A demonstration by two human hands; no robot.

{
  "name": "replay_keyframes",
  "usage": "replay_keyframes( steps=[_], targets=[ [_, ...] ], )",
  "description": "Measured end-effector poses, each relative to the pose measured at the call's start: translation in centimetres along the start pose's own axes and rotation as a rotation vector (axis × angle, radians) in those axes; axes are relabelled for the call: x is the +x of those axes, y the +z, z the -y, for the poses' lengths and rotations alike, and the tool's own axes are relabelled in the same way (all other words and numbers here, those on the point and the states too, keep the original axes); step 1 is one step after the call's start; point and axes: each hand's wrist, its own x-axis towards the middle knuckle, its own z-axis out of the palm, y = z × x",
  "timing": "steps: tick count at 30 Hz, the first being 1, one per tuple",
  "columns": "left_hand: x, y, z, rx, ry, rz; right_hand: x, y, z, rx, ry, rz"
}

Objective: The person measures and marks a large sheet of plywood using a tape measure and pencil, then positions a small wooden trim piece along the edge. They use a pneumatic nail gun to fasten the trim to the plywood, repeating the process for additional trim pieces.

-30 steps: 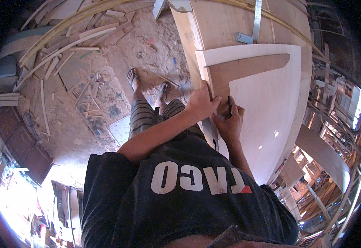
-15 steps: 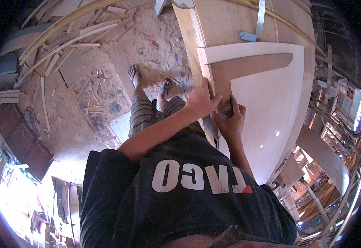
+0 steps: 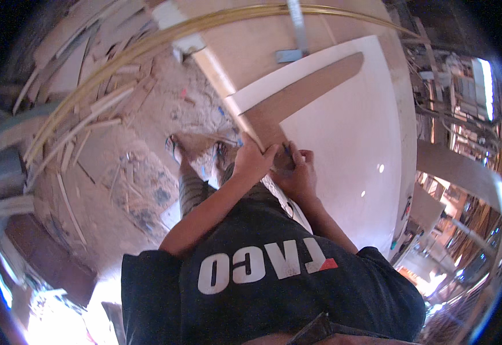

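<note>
A large white board [image 3: 343,149] lies on a workbench in front of me. A long brown curved wooden template [image 3: 303,95] rests on the board, running from its near left corner toward the far right. My left hand [image 3: 252,162] presses flat on the template's near end at the board's left edge. My right hand [image 3: 298,175] is closed around a thin dark pen [image 3: 286,150], its tip at the template's edge. Both hands sit close together, nearly touching.
A metal square [image 3: 294,34] lies on the bare plywood beyond the white board. Sawdust-covered floor [image 3: 130,172] at left carries scattered wood strips and offcuts. My sandalled feet [image 3: 176,150] stand beside the bench. Stacked timber and curved panels [image 3: 458,172] crowd the right side.
The view has swung so the board and template appear more tilted. Both hands stay on the template's near end, the pen hand shifting only slightly.
</note>
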Motion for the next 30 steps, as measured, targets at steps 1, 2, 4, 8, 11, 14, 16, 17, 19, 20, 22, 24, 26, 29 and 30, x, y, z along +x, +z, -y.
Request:
replay_keyframes(
  steps=[1,2,4,8,11,14,16,17,19,20,22,24,26,29,30],
  targets=[
    [0.3,0.2,0.2,0.005,0.026,-0.022,0.0,-0.3,0.3,0.012,0.039,0.019],
    [0.8,0.6,0.8,0.010,0.044,-0.046,0.0,-0.5,0.5,0.028,0.076,0.046],
    [1.0,1.0,0.4,0.090,-0.017,-0.077,0.2,-0.7,-0.4,0.035,0.078,0.072],
    [0.7,0.5,-0.9,-0.183,-0.148,0.005,2.9,-4.4,-4.3,0.256,-0.120,0.175],
    [0.6,0.9,-1.1,-0.262,-0.141,0.028,9.2,-3.1,-14.4,0.254,-0.051,-0.254],
    [1.2,0.7,0.6,-0.300,-0.072,-0.019,15.9,-10.1,-14.8,0.262,0.087,-0.592],
    [1.3,0.7,0.7,-0.288,-0.028,-0.012,20.7,-14.0,-16.8,0.167,0.215,-0.653],
    [1.4,0.7,0.5,-0.279,-0.027,-0.009,22.4,-15.9,-16.6,0.278,0.200,-0.645],
    [0.9,0.9,-0.5,-0.288,-0.115,0.002,26.5,-18.5,-17.3,0.368,0.113,-0.660],
    [0.9,1.1,-0.5,-0.297,-0.118,0.014,29.1,-18.7,-18.5,0.348,0.046,-0.686],
    [1.2,1.2,-0.3,-0.320,-0.125,0.038,34.1,-18.5,-20.8,0.197,0.002,-0.675],
    [0.7,1.2,-0.7,-0.308,-0.109,0.001,36.7,-18.4,-20.5,0.118,-0.061,-0.632],
    [0.2,1.1,-0.8,-0.299,-0.101,-0.047,38.2,-18.4,-19.1,0.105,-0.125,-0.567],
    [0.2,1.1,-0.5,-0.257,-0.078,-0.091,39.8,-18.1,-18.4,0.132,-0.096,-0.495],
    [0.4,0.9,-0.2,-0.227,-0.061,-0.095,40.3,-17.8,-18.3,0.142,-0.087,-0.481]
  ],
)
